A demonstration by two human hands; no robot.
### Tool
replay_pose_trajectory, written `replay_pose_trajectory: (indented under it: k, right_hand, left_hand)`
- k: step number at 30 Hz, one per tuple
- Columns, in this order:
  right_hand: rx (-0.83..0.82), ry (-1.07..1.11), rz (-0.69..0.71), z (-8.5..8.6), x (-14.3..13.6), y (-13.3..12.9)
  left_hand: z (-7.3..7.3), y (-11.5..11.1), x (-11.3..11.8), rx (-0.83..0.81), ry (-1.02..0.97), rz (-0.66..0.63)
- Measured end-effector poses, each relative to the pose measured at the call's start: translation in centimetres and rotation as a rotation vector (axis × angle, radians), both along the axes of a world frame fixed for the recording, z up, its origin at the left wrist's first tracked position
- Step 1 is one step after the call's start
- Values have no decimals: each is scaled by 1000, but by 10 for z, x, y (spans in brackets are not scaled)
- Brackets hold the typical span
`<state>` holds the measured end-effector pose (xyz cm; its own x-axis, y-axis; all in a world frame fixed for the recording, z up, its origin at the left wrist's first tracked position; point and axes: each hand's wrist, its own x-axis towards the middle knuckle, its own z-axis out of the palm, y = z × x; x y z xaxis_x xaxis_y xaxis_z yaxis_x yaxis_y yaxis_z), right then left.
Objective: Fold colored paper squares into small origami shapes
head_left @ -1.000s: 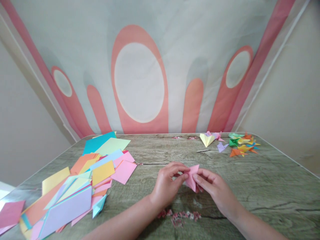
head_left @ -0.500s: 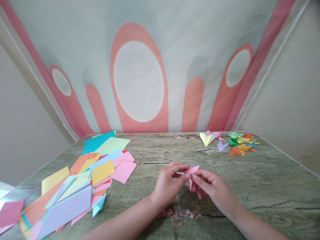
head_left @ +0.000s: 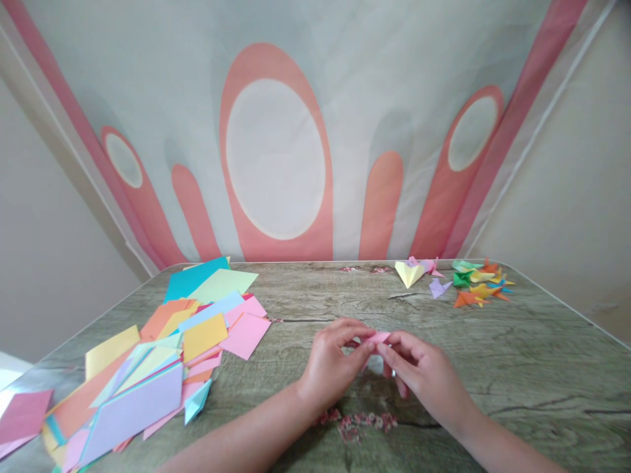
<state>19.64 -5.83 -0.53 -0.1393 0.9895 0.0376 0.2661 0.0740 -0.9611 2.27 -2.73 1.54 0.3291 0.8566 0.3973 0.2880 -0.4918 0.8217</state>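
No text, label, brand, number or sign can be read.
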Motion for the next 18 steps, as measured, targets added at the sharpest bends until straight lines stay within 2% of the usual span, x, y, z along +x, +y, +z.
replay_pose_trajectory:
  k: [3,5,11,18]
  right_hand:
    - [124,-22,-148,-5,2,4]
    - [193,-62,-190,-6,3,5]
    - [333,-166,-147,0,2,2]
    - [376,-175,-137,0,1,2]
  left_hand:
    - [-2,2,0,34,10,1]
    - [-3,2,0,71,23,-3]
    - [-3,0,-2,170,56,-17]
    - [-4,-2,-2,222,63,-23]
